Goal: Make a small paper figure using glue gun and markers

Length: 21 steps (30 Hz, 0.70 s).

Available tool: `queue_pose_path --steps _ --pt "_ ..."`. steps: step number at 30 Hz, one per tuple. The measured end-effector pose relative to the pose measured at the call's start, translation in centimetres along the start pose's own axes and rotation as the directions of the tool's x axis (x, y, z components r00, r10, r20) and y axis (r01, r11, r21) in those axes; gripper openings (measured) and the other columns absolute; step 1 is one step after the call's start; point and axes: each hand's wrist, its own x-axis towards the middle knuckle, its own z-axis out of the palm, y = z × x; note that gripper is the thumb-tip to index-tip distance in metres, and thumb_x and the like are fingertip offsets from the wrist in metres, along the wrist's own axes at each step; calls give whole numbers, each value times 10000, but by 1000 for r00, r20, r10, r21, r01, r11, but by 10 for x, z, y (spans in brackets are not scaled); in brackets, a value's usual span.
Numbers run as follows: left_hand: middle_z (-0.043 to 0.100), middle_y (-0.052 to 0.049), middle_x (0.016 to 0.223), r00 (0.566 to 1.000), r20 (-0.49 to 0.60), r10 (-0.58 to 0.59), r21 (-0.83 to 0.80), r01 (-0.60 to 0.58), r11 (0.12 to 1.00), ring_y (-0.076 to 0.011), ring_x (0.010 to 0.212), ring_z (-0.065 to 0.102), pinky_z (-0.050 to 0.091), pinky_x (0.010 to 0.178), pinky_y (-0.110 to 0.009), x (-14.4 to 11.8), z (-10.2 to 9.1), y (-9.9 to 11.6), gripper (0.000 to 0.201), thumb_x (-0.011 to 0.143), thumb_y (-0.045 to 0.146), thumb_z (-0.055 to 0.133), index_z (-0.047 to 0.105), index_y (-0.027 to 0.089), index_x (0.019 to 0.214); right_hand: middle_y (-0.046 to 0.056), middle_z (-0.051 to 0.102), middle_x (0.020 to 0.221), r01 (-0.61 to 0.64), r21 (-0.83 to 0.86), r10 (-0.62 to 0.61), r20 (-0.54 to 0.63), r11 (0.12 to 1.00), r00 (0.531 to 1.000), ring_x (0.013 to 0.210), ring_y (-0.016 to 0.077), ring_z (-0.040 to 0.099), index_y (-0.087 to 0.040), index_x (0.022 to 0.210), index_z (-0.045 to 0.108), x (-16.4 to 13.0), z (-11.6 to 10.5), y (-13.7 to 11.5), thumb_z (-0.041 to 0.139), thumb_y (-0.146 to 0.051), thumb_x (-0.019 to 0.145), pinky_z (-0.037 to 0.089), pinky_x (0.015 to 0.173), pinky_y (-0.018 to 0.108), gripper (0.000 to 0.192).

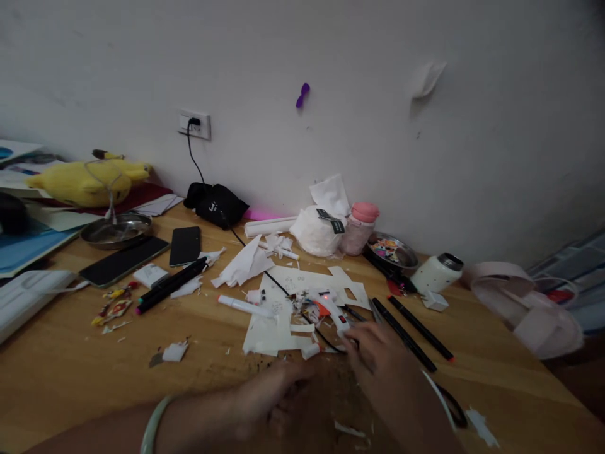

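A wooden tabletop seen from above and in front, littered with craft things, against a white wall.

Both of the person's hands sit low in the middle, blurred. The left hand rests on the tabletop with fingers curled loosely inward; whether it holds anything cannot be told. A pale green bangle circles that wrist. The right hand lies just to its right, fingers stretched forward and spread, the grip loose and unclosed, with fingertips touching or just beside the nozzle end of a white glue gun. The glue gun lies on cut paper sheets at the centre, a small red light showing on it, and its black cord runs back to a wall socket.

Right of the glue gun lie two black pens, side by side at a slant. A white marker lies left of the paper. Farther left are a black marker, two phones face down and a steel bowl. A yellow plush toy sits at the far left.

Along the wall stand a black pouch, a white bundle, a pink-capped bottle, a tin dish of coloured bits and a white flask on its side. Paper scraps are scattered about.
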Motion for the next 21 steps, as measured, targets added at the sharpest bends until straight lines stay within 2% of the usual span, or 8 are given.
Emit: queue_pose_path --steps 1,3,6,7,10,12,14,21 --pt "299 79 392 1000 -26 2 -23 -2 1000 -48 322 201 87 340 -205 0 1 1 328 714 387 489 389 180 480 32 585 835 85 12 -85 28 996 996 816 177 519 -203 806 609 17 -1 -17 434 -184 820 400 750 317 177" --pt "372 59 413 1000 -27 15 -64 -17 998 -55 342 273 122 355 -201 0 4 1 267 712 339 491 458 166 511 35 592 814 277 -25 -270 154 960 950 829 193 501 -181 784 610 53 1 -48 464 -133 797 388 760 333 154" --pt "456 40 453 999 -1 44 -177 -44 983 -69 376 355 192 386 -196 -2 7 0 189 680 326 548 535 156 597 75 592 862 539 -120 -473 350 833 809 898 231 472 -132 825 611 104 17 -78 436 -132 810 358 797 370 175" --pt "468 35 458 999 20 40 -228 -35 973 -75 384 374 217 399 -197 -3 8 0 189 668 330 565 536 157 596 88 593 895 564 -115 -488 382 818 785 939 246 459 -118 837 616 119 25 -85 449 -136 803 348 812 377 172" --pt "547 -19 528 978 201 51 -397 34 917 -119 478 482 326 482 -221 -4 11 1 194 669 326 562 538 151 589 120 613 866 617 -82 -503 500 783 705 964 280 457 -89 811 641 148 51 -97 592 -219 712 346 817 384 170" --pt "576 -33 564 979 181 90 -441 -1 898 -136 524 516 362 529 -236 -4 11 0 138 652 276 578 539 154 602 116 627 785 635 -54 -487 592 771 642 907 275 495 -99 754 655 158 65 -102 645 -229 640 360 795 375 173" --pt "563 -22 535 988 123 98 -424 -36 905 -145 511 516 373 525 -245 -3 10 -1 109 644 249 570 523 169 588 116 632 771 634 -37 -464 648 772 604 868 269 520 -109 760 659 162 75 -106 629 -226 632 367 778 375 176" --pt "391 54 395 997 78 22 -273 1 962 -63 309 313 207 365 -196 8 3 -6 115 624 207 543 482 164 537 98 635 819 572 20 -415 710 820 569 823 259 549 -127 824 632 169 85 -105 652 -278 576 377 728 340 291"
